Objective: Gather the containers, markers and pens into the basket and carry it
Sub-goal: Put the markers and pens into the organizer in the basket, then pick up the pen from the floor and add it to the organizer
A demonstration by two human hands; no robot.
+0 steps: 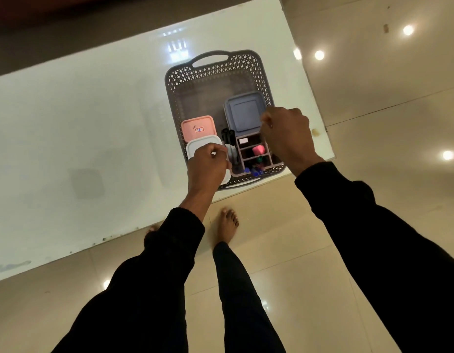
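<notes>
A grey lattice basket point(195, 80) stands on the white table point(80, 128) near its front right corner. Inside lie a pink-lidded container point(198, 126), a white container point(203, 145) and a blue-grey container point(243, 113). Black markers point(229, 143) stand beside a compartment organizer point(251, 151) that holds coloured markers and pens. My left hand point(208, 164) hovers over the white container with its fingers curled; what they hold is hidden. My right hand point(288, 133) is over the organizer's right side, fingers curled with thumb and fingertip together, and nothing shows between them.
The basket's near handle point(242, 184) sits at the table's front edge. Glossy beige floor tiles point(373, 85) lie to the right and below. My bare feet point(228, 222) stand just in front of the table.
</notes>
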